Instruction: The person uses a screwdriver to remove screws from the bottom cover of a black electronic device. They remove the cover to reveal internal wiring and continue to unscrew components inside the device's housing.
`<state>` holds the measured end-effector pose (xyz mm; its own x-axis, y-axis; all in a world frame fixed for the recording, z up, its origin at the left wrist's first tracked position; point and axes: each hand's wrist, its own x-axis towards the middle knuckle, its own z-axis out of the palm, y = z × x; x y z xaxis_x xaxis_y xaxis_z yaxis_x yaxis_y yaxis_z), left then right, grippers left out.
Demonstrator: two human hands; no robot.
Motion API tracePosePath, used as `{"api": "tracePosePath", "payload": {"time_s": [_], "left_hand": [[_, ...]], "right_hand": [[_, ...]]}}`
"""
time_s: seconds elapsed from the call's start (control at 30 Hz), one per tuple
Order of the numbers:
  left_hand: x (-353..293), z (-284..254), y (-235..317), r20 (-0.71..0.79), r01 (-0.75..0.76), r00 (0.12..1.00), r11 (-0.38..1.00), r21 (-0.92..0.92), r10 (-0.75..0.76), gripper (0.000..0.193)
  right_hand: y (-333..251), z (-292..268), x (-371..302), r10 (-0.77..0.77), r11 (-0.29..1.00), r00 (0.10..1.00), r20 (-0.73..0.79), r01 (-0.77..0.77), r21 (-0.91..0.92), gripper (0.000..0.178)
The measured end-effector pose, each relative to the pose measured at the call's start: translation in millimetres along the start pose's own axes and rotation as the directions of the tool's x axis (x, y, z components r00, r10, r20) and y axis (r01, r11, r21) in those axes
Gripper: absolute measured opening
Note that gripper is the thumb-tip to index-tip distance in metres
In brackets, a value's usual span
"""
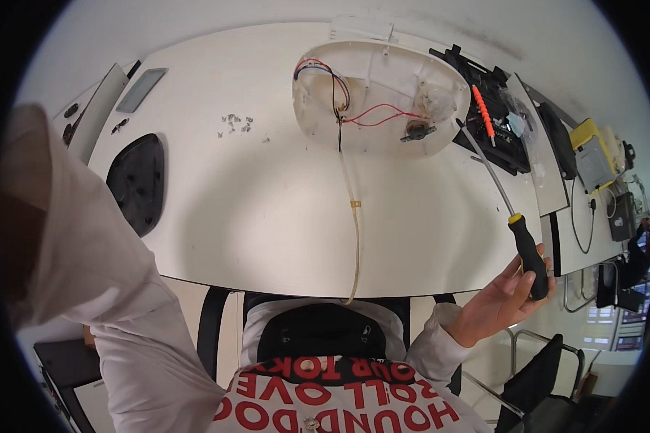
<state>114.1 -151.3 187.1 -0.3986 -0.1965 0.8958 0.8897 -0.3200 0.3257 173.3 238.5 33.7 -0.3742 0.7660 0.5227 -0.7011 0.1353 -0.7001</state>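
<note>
A person at a white table (267, 216) grips a long screwdriver (520, 229) in the right hand (504, 299), fingers wrapped around its black handle, the shaft slanting forward and to the left. The left hand is out of sight beyond a raised pale sleeve (108, 252), so whether it holds anything I cannot tell; the two arms are well apart. Ahead of the right hand and to its left lies an open white shell (372, 141), red wires (383, 108) exposed, a clear tube (356, 238) trailing toward the person; the screwdriver's tip appears at its edge, contact uncertain. Left of the shell sit scattered small screws (236, 124), and a black cover (141, 184) rests just inward of the raised sleeve. Straight ahead of the right hand lies a black tool case (509, 155). The moment reads as a pause in screwdriver work on the opened shell; the next move seems to call for lining the tip up with a fastener and steadying the shell
</note>
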Motion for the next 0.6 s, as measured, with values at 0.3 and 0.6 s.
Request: {"api": "tracePosePath", "payload": {"time_s": [0.3,0.6], "left_hand": [[-4,0,-13,0.021,-0.019,1.0,0.999,-0.029,0.02,0.061],[-5,1,-12,0.047,-0.029,0.998,0.999,-0.042,0.031,0.06]], "right_hand": [[2,-4,5,0.017,1.0,1.0,-0.002,-0.017,0.009,0.031],[4,-7,4,0.041,0.999,0.999,-0.003,-0.041,0.0,0.027]]}}
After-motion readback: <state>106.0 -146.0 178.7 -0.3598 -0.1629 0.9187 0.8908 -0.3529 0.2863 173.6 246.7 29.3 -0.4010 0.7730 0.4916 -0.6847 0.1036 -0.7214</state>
